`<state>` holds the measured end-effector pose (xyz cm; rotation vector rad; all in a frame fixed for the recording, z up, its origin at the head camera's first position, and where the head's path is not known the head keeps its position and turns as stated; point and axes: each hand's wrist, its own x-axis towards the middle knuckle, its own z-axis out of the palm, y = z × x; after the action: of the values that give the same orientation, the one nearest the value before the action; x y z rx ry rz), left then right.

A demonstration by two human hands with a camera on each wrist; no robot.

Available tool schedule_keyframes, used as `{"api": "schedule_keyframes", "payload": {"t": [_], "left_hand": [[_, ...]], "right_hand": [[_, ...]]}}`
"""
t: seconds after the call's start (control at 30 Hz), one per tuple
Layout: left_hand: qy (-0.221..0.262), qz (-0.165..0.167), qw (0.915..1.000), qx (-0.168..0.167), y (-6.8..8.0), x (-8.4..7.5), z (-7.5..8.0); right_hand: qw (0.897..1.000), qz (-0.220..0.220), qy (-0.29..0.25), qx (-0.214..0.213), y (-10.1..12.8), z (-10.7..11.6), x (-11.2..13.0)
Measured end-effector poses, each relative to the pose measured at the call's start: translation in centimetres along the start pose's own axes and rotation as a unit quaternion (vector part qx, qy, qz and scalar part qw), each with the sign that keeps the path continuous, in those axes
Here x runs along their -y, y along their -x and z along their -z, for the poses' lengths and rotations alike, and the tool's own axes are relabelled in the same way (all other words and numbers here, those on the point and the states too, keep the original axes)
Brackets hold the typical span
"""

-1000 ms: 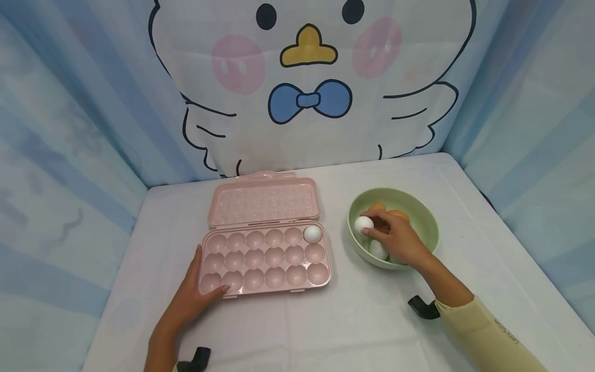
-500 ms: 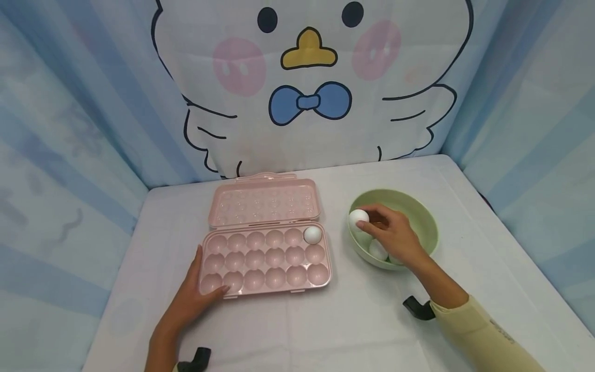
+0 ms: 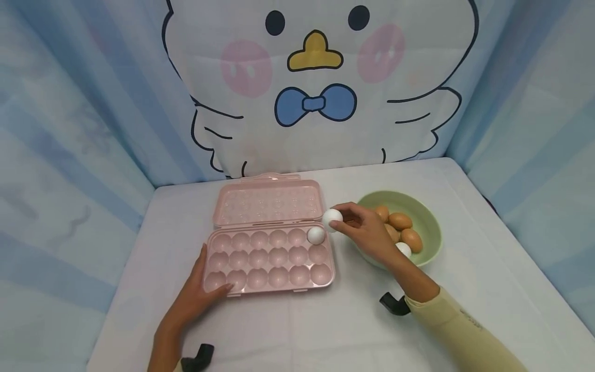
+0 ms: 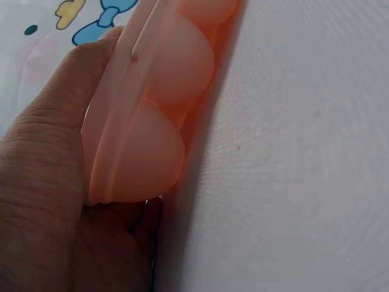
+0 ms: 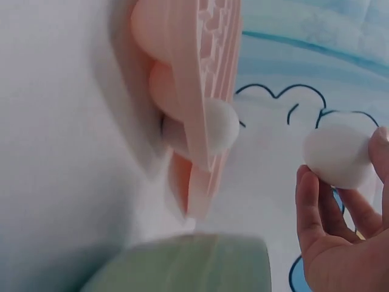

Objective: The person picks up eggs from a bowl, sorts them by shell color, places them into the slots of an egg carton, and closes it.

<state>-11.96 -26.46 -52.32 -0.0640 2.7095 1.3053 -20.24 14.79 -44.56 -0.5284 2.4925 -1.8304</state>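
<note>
My right hand (image 3: 372,235) pinches a white egg (image 3: 332,220) between thumb and fingertips. It holds the egg above the right back corner of the pink egg box (image 3: 268,257), close to another white egg (image 3: 316,235) in the back right hollow. In the right wrist view the held egg (image 5: 338,156) hangs apart from the box. My left hand (image 3: 197,289) grips the box's front left corner, with the thumb along the front edge. Part of the left fingers is hidden in the left wrist view, where the box's rounded underside (image 4: 146,158) shows.
A green bowl (image 3: 434,232) stands right of the box, holding several brown eggs (image 3: 400,221) and at least one white egg (image 3: 403,250). The box's lid (image 3: 269,202) lies folded back behind it. A printed curtain (image 3: 314,144) hangs behind the white-covered table (image 3: 297,330).
My right hand has lifted the white egg out of the green bowl and carried it left to the egg box. The brown eggs are now uncovered. My left hand keeps its hold.
</note>
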Motion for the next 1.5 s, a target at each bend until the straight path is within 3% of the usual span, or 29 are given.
{"api": "schedule_keyframes", "payload": {"t": [0.37, 0.73, 0.87, 0.97, 1.1, 1.5], "left_hand": [[0.007, -0.011, 0.9999, -0.003, -0.5, 0.1, -0.7], [0.011, -0.024, 0.9996, -0.002, -0.7, 0.1, -0.7], [0.011, -0.03, 0.9995, -0.002, -0.7, 0.2, -0.6], [0.006, -0.033, 0.9994, -0.003, -0.7, 0.2, -0.5], [0.004, -0.039, 0.9992, -0.006, -0.7, 0.2, -0.4], [0.003, -0.021, 0.9997, -0.015, -0.2, 0.5, -0.3]], "right_hand": [[0.999, 0.001, -0.05, 0.012, -1.5, -4.3, -1.0], [0.998, 0.003, -0.06, 0.018, -2.4, -6.5, -1.5], [0.999, 0.029, 0.013, 0.016, -2.6, -7.0, -1.8], [0.995, 0.05, 0.087, 0.017, -2.6, -7.3, -2.1], [0.992, 0.061, 0.111, 0.01, -2.7, -7.5, -2.4], [1.0, 0.025, 0.001, 0.003, -3.5, -8.0, -4.2]]}}
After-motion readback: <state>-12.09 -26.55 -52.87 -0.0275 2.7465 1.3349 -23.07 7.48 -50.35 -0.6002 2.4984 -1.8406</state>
